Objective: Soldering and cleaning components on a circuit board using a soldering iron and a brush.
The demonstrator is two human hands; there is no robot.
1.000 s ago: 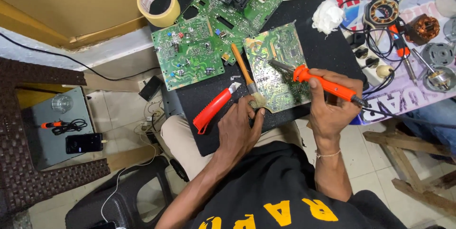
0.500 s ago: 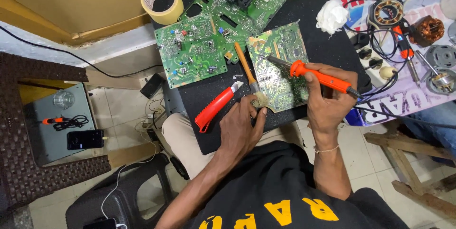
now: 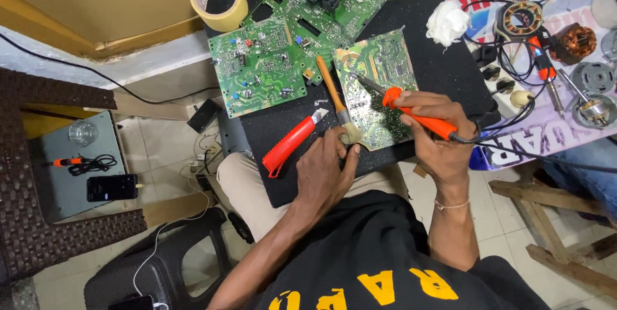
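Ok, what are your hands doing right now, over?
Right hand grips orange-handled soldering iron, tip on small green circuit board. Left hand steadies board edge. Wooden-handled brush lies alongside.

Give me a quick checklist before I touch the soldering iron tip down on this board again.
1. Iron grip: right hand holds the orange soldering iron by its handle, clear of the metal tip. Ok.
2. Board steady: left hand rests at the near edge of the small circuit board. Ok.
3. Tip on the right joint: too small to tell. Cannot tell.
4. Brush lies along the board's left edge, close to the tip. Not ok.
5. Red utility knife blade looks extended beside the left hand. Not ok.
6. Iron hot: cannot tell.
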